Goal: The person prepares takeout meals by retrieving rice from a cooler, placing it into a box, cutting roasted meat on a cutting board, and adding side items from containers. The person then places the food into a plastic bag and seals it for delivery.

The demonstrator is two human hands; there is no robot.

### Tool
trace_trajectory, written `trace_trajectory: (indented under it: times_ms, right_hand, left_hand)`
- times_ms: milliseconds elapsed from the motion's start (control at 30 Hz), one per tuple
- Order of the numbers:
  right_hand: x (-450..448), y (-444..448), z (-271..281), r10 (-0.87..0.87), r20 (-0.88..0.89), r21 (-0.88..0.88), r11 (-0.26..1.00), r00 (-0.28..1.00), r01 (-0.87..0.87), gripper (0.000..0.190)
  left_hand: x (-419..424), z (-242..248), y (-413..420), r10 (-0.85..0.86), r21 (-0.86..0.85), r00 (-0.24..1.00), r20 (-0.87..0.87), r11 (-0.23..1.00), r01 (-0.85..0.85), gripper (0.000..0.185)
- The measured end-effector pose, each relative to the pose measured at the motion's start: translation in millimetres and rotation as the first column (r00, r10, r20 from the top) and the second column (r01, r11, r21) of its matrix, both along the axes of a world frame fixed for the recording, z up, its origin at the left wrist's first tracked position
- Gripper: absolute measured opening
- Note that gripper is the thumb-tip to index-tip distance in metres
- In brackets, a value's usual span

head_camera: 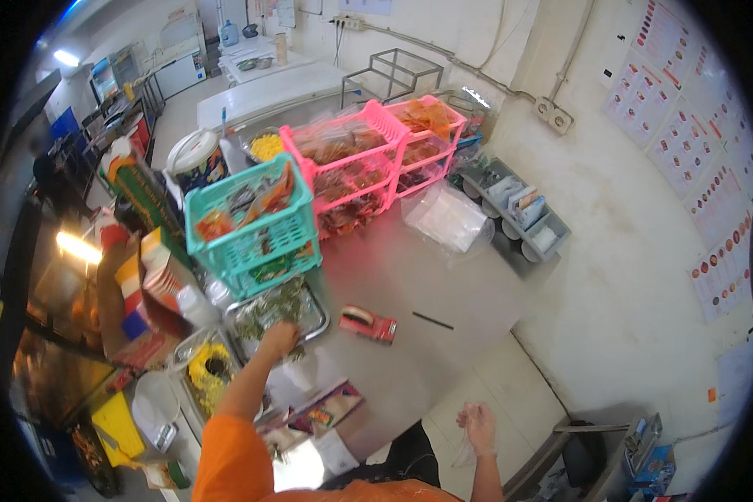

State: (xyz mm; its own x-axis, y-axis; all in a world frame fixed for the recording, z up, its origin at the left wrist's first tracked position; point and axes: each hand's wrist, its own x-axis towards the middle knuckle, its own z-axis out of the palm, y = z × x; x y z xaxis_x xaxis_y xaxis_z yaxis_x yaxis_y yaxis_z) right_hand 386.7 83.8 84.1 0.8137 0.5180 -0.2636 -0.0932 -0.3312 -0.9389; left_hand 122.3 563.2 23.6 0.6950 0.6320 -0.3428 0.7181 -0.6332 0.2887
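My left hand (280, 339) is over the near edge of a metal tray (319, 326) that holds green leaves (282, 301); its fingertips are hidden, so I cannot tell whether it holds any. My right hand (479, 427) hangs off the table's near side, with its fingers curled and a thin clear plastic glove or bag around it. Left of the leaf tray stands a metal tray with yellow food (208, 376) and a dark round thing in it. A red tape dispenser (369, 325) and a thin black stick (433, 320) lie on the metal table (408, 370). An open printed box (326, 408) sits close to my body.
Turquoise stacked baskets (251, 219) and pink stacked racks (351, 163) with bagged food stand at the back. Clear plastic bags (448, 216) lie beside them, near a grey divided organizer (518, 213) against the wall. A digital scale (157, 414) is at left. A person (56, 176) stands far left.
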Motion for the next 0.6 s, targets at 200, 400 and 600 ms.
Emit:
trace_trajectory:
  times_ms: [200,400,600]
  right_hand:
    - [210,230,-5,0.261,0.349,-0.126,0.965,0.9,-0.231,0.042]
    - [353,457,49,0.252,0.578,0.071,0.932,0.776,-0.356,0.037]
    - [436,590,156,0.052,0.997,-0.026,0.919,0.053,-0.394,0.068]
  left_hand:
    - [9,35,-21,0.264,0.097,0.753,0.603,0.912,-0.398,0.021]
    - [36,132,-89,0.717,-0.13,0.349,0.604,0.52,-0.844,0.022]
    - [148,174,-108,0.866,-0.346,0.343,0.363,0.467,-0.814,0.005]
